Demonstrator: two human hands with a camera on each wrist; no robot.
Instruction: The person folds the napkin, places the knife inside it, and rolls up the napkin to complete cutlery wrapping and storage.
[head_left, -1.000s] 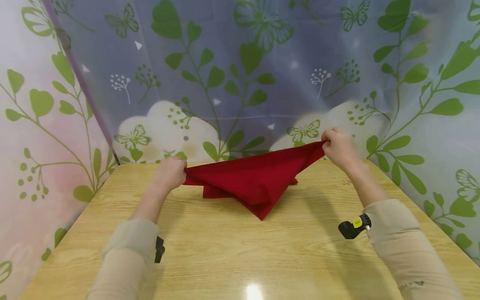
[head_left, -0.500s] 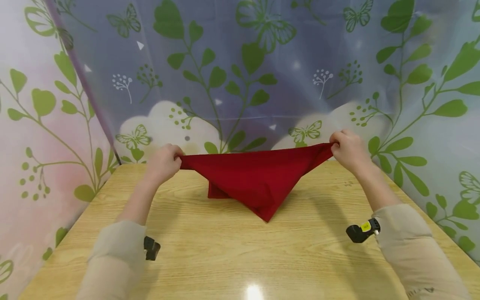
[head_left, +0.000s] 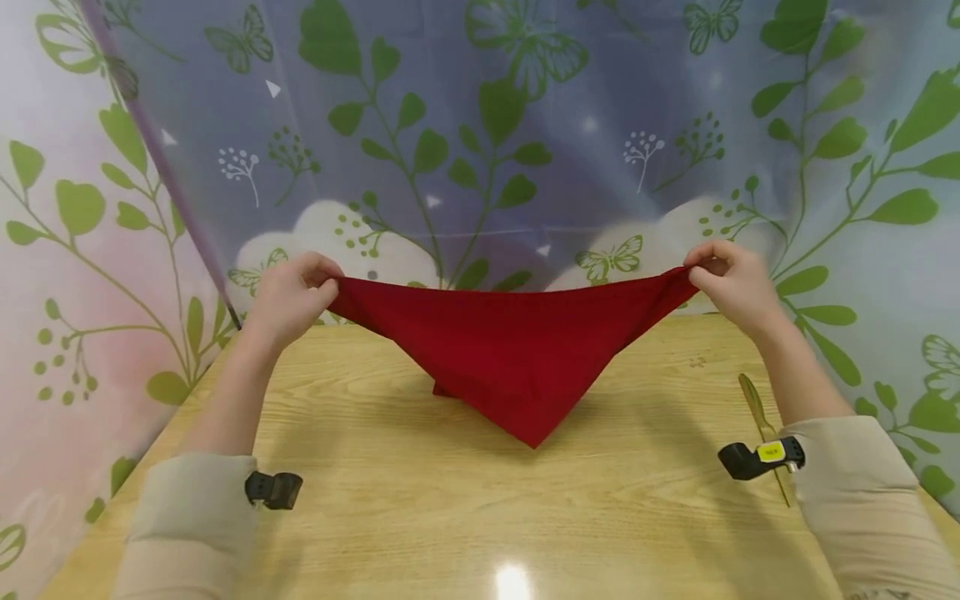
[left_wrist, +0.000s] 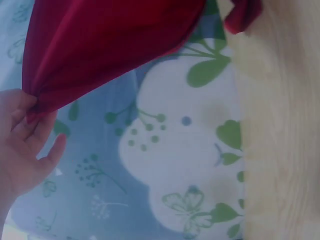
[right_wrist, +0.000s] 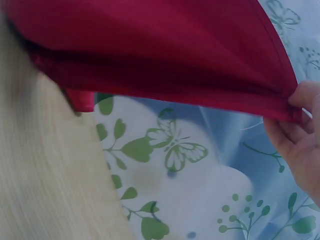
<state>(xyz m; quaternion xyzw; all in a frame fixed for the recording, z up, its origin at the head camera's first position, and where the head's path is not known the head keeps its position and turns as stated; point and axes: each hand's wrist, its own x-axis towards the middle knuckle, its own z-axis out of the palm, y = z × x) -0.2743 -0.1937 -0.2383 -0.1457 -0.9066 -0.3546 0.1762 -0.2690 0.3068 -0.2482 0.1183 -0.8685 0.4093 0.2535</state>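
Observation:
A red cloth napkin hangs between both hands over the table, its top edge stretched and sagging slightly. One corner points down toward me, close to the tabletop, and a smaller flap shows behind it at the left. My left hand pinches the upper left corner between thumb and fingers; in the left wrist view that hand has the gathered corner at its fingertips. The upper right corner is pinched by my right hand. From the right wrist, the hand grips the corner, with a folded layer along the lower edge.
A gold-coloured table knife lies on the wooden table at the right, partly covered by the right wrist camera. A patterned backdrop with leaves and butterflies stands behind the table and along both sides.
Both hands have moved apart, the left one rising and shifting left, the right one slightly right. The napkin is spread wider and its top edge is more level. The knife has come into view.

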